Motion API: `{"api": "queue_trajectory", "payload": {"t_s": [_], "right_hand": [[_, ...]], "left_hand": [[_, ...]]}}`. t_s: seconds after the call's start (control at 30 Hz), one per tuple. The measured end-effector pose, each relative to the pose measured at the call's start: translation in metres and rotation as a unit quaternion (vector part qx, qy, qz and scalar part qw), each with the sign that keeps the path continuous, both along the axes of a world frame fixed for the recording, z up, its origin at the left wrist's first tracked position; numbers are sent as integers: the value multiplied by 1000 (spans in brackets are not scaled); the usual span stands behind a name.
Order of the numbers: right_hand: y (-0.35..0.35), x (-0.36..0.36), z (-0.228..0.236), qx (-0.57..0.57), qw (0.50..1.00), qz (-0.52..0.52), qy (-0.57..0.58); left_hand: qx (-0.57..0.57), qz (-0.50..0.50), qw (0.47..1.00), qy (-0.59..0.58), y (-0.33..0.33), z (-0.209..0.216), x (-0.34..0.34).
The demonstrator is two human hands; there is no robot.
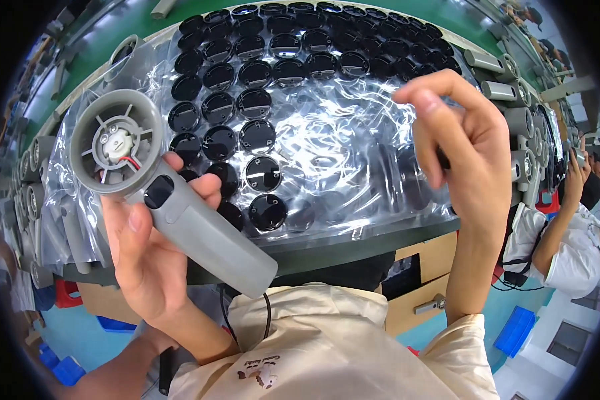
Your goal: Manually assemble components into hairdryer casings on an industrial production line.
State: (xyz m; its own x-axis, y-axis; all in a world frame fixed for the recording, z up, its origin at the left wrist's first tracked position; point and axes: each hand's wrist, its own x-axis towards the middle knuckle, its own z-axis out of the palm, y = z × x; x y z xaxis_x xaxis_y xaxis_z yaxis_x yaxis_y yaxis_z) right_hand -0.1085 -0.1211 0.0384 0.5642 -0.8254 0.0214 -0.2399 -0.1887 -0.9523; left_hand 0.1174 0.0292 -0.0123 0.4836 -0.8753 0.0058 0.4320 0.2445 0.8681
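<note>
My left hand (pixel 150 257) is wrapped round a grey handheld fan (pixel 210 230), held tilted above the table's left side. The fan's round head is without a front cover, so the spoked frame, a pale motor hub and a red wire show. A glossy dark oval panel sits at the top of its handle. My right hand (pixel 467 133) is raised over the right part of the plastic sheet, its fingers curled inward. A small dark patch shows between those fingers; what it is I cannot make out. Rows of glossy black round covers (pixel 263 173) lie beyond and between my hands.
Clear plastic sheeting (pixel 340 167) covers the table. More grey fan bodies (pixel 483 61) lie along the right, others at the left edge. Cardboard boxes (pixel 417 303) stand below the front edge. A person in a white top (pixel 567 257) is at the right, near a blue bin (pixel 515 331).
</note>
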Motion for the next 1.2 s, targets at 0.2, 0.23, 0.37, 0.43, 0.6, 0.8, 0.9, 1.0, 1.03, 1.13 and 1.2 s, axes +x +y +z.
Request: {"api": "queue_trajectory", "payload": {"t_s": [0.2, 0.23, 0.37, 0.43, 0.6, 0.8, 0.9, 1.0, 1.03, 1.13, 1.2], "right_hand": [[13, 36, -25, -255, 959, 80, 90], [15, 44, -30, -314, 941, 88, 93], [20, 57, -33, -328, 919, 89, 198], [19, 56, -32, -339, 912, 109, 202], [19, 58, -28, -305, 921, 109, 215], [21, 60, -24, -301, 923, 116, 209], [18, 58, -27, -302, 924, 112, 206], [20, 58, -26, -349, 908, 89, 215], [20, 58, -24, -334, 919, 91, 190], [22, 55, -17, -265, 953, 97, 105], [29, 55, -3, -107, 989, 97, 25]], "left_hand": [[-48, -83, 995, -5, -1, -8, 8], [-86, -128, 988, 4, 1, -10, 11], [-59, -118, 991, 3, 2, -8, 9], [-65, -126, 990, -8, 0, -8, 9], [-36, -106, 993, -29, 0, -2, 6], [13, -38, 997, -60, -3, 7, -6], [7, -23, 998, -61, -6, -1, -8], [13, -13, 999, -38, -4, 5, -12], [12, -9, 999, -31, -3, 6, -14], [-6, -30, 1000, 4, -3, 4, -16], [-4, -34, 999, 10, -2, 3, -18]]}}
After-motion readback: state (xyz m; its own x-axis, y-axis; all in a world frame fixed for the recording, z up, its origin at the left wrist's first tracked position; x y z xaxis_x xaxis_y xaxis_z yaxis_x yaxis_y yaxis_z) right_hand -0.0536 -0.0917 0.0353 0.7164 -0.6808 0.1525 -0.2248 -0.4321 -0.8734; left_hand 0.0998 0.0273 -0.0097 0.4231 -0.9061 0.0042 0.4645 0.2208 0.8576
